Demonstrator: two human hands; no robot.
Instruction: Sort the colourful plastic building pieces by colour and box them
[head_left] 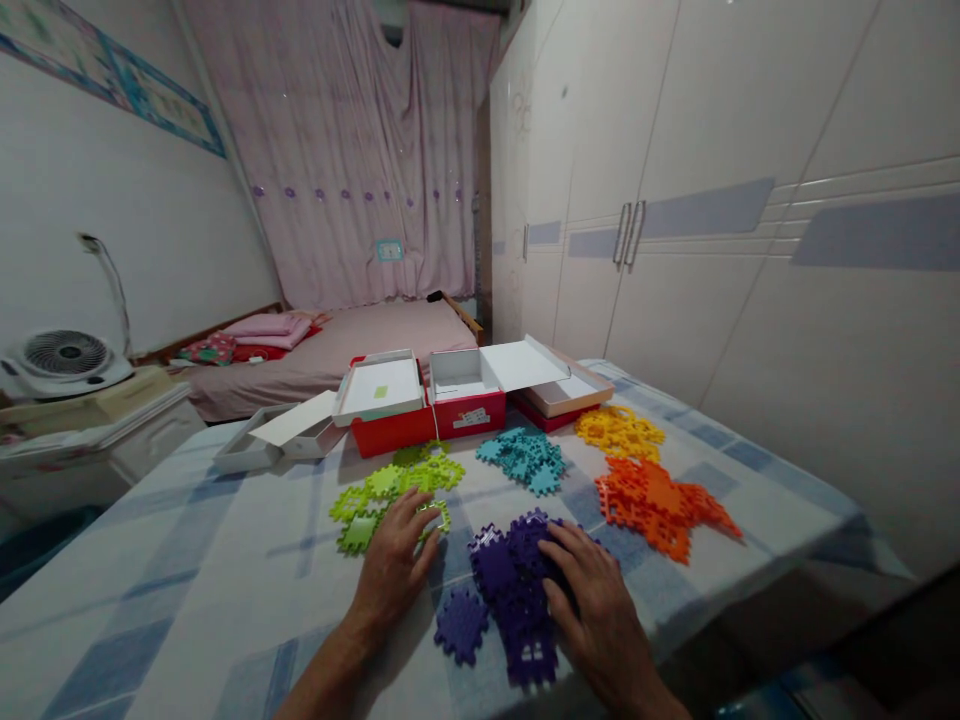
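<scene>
L hand, lax, no visible grip, is at near edge of lime-green toothed plastic pcs; R hand, fingers splayed, ungripping, is on dark-purple toothed plastic pcs, where sideways push might mix colours.

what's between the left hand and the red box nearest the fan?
A pile of lime-green pieces lies between the left hand and that red box, in the head view.

A bedroom in a home: a bed with folded pink bedding, drawn pink curtains, tall white wardrobes and a household fan
</scene>
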